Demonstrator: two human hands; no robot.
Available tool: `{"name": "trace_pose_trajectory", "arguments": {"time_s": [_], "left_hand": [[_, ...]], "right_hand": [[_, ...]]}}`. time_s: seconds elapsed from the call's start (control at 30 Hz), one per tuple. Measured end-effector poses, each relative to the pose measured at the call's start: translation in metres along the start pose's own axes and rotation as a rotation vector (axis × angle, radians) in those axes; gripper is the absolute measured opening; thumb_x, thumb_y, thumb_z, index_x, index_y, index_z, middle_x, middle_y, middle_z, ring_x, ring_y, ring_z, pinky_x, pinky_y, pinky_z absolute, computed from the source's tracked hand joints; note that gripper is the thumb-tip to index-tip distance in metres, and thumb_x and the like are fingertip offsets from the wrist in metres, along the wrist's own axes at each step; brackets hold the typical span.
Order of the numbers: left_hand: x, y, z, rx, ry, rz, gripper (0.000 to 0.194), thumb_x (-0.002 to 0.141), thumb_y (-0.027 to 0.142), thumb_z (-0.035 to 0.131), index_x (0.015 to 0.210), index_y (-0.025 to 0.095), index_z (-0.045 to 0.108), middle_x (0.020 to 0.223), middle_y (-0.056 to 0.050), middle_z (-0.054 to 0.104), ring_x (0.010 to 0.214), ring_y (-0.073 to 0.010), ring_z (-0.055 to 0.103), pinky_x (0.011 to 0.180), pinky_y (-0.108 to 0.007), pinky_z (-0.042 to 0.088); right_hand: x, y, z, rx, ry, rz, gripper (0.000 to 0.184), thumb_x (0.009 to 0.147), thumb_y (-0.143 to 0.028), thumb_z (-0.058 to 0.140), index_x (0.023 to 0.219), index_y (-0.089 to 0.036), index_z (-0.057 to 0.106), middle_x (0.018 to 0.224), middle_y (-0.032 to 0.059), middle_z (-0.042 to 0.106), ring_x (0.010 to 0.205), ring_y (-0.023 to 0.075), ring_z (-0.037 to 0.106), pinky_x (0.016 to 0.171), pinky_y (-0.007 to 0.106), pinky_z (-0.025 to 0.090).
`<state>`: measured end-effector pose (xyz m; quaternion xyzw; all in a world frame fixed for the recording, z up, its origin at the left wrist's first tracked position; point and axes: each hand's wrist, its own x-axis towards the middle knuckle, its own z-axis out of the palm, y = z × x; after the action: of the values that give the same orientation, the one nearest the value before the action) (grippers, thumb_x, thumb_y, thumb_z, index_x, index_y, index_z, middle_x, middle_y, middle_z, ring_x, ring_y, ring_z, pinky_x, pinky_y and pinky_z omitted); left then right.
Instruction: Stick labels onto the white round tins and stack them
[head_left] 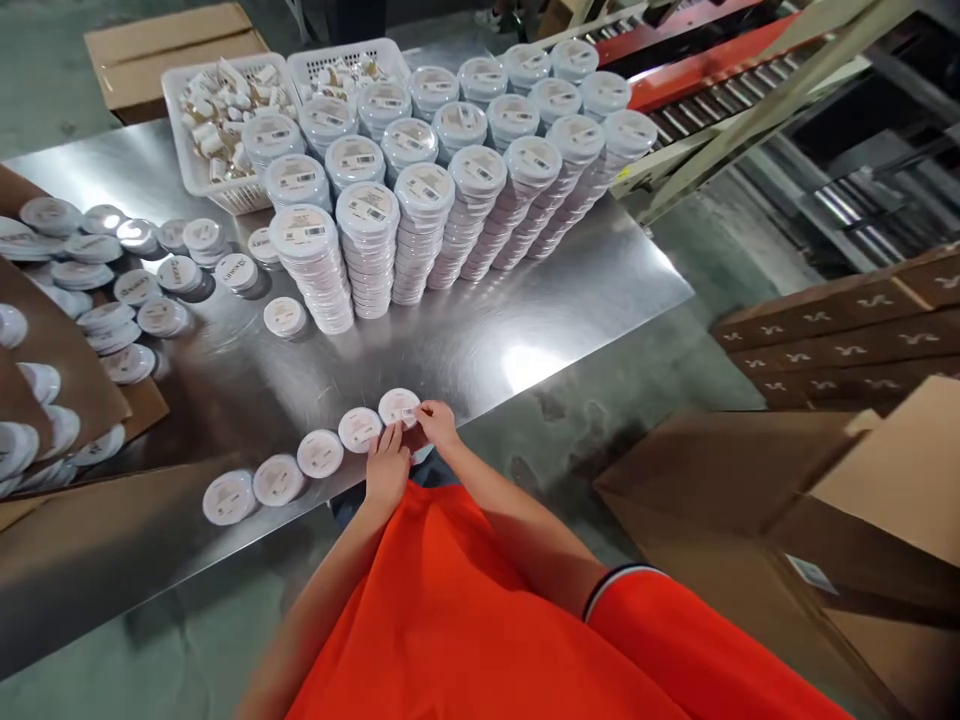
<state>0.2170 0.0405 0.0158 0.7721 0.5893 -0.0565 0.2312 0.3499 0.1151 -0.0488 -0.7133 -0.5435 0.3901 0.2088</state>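
Note:
A row of several round white lidded tins lies along the near edge of the steel table (pixel 480 340). Both hands meet at the rightmost tin (pixel 396 405) of that row. My right hand (pixel 436 422) pinches a small label at the tin's right edge, fingertips on the lid. My left hand (pixel 388 468) rests beside it, fingers touching the tin's near rim. The tin beside it (pixel 360 428) lies just left of my left hand. Orange sleeves cover my upper arms.
Tall stacks of labelled tins (pixel 420 200) fill the table's far half. Two white baskets (pixel 217 120) of small parts stand behind them. Loose tins (pixel 135 290) and cardboard sit at left. Cardboard boxes (pixel 840 340) stand on the floor at right, a roller conveyor (pixel 705 80) beyond.

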Motion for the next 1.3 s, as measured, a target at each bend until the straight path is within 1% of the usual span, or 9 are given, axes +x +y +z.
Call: {"name": "trace_pose_trajectory", "arguments": {"time_s": [0.2, 0.47, 0.63, 0.8, 0.93, 1.03, 1.13, 1.2, 1.3], "left_hand": [[0.002, -0.002, -0.003, -0.01, -0.001, 0.014, 0.026, 0.095, 0.021, 0.053, 0.107, 0.013, 0.075, 0.156, -0.016, 0.048, 0.147, -0.0285, 0.044, 0.115, -0.048, 0.043], [0.002, -0.003, -0.003, -0.007, -0.025, 0.007, 0.029, 0.095, 0.018, 0.052, 0.112, 0.013, 0.074, 0.157, -0.014, 0.047, 0.147, -0.0279, 0.043, 0.117, -0.05, 0.041], [0.004, -0.004, -0.006, -0.007, -0.051, 0.006, 0.03, 0.095, 0.018, 0.05, 0.114, 0.012, 0.073, 0.157, -0.014, 0.047, 0.147, -0.0275, 0.043, 0.116, -0.05, 0.041], [0.005, -0.007, -0.008, -0.019, -0.034, 0.019, 0.032, 0.095, 0.016, 0.048, 0.116, 0.012, 0.072, 0.156, -0.012, 0.048, 0.144, -0.0274, 0.046, 0.114, -0.052, 0.043], [0.006, -0.008, -0.008, -0.027, -0.042, 0.018, 0.034, 0.095, 0.015, 0.046, 0.115, 0.013, 0.073, 0.156, -0.011, 0.048, 0.144, -0.0272, 0.046, 0.114, -0.052, 0.042], [0.007, -0.007, -0.008, -0.034, -0.046, 0.018, 0.034, 0.096, 0.015, 0.044, 0.113, 0.013, 0.074, 0.157, -0.013, 0.047, 0.145, -0.0278, 0.045, 0.115, -0.053, 0.041], [0.008, -0.008, -0.008, -0.044, -0.055, 0.025, 0.032, 0.096, 0.017, 0.045, 0.11, 0.013, 0.074, 0.157, -0.014, 0.046, 0.146, -0.0283, 0.043, 0.115, -0.054, 0.04], [0.008, -0.01, -0.01, -0.056, -0.063, 0.022, 0.031, 0.095, 0.016, 0.046, 0.109, 0.015, 0.074, 0.157, -0.014, 0.047, 0.146, -0.0283, 0.043, 0.116, -0.054, 0.039], [0.008, -0.011, -0.013, -0.074, -0.087, 0.022, 0.031, 0.094, 0.015, 0.047, 0.109, 0.016, 0.074, 0.157, -0.014, 0.048, 0.146, -0.0285, 0.043, 0.116, -0.054, 0.038]], "right_hand": [[-0.001, -0.004, 0.0, -0.002, 0.02, 0.02, 0.019, 0.077, -0.02, 0.06, 0.059, -0.022, 0.066, 0.08, 0.0046, 0.072, 0.091, 0.0197, 0.063, 0.086, 0.03, 0.049], [-0.009, -0.007, 0.007, -0.039, 0.135, -0.011, 0.014, 0.077, -0.017, 0.06, 0.067, -0.02, 0.068, 0.082, 0.0058, 0.069, 0.084, 0.0186, 0.061, 0.08, 0.029, 0.049], [-0.007, -0.005, 0.01, 0.059, 0.155, 0.047, 0.013, 0.076, -0.019, 0.061, 0.064, -0.021, 0.066, 0.083, 0.006, 0.07, 0.086, 0.0195, 0.062, 0.084, 0.031, 0.05], [-0.008, -0.002, 0.014, 0.164, 0.153, 0.098, 0.011, 0.074, -0.021, 0.062, 0.063, -0.021, 0.066, 0.089, 0.0065, 0.071, 0.092, 0.0204, 0.063, 0.088, 0.033, 0.05], [-0.012, -0.001, 0.014, 0.191, 0.168, 0.105, 0.012, 0.078, -0.023, 0.06, 0.068, -0.021, 0.066, 0.097, 0.0078, 0.072, 0.091, 0.0206, 0.064, 0.09, 0.035, 0.051], [-0.009, -0.003, 0.007, 0.135, 0.179, 0.105, 0.017, 0.085, -0.024, 0.053, 0.075, -0.021, 0.067, 0.089, 0.0072, 0.071, 0.087, 0.0206, 0.063, 0.087, 0.034, 0.051], [-0.003, -0.008, -0.001, 0.037, 0.149, 0.065, 0.019, 0.087, -0.022, 0.053, 0.077, -0.02, 0.068, 0.092, 0.0077, 0.071, 0.088, 0.0195, 0.064, 0.087, 0.033, 0.051], [0.0, -0.012, -0.003, -0.035, 0.094, 0.049, 0.017, 0.084, -0.019, 0.056, 0.071, -0.019, 0.067, 0.097, 0.0087, 0.07, 0.093, 0.0191, 0.064, 0.087, 0.031, 0.05], [0.0, -0.017, 0.0, -0.095, 0.032, 0.069, 0.021, 0.081, -0.015, 0.058, 0.062, -0.019, 0.064, 0.092, 0.0074, 0.07, 0.097, 0.0192, 0.063, 0.085, 0.029, 0.05]]}}
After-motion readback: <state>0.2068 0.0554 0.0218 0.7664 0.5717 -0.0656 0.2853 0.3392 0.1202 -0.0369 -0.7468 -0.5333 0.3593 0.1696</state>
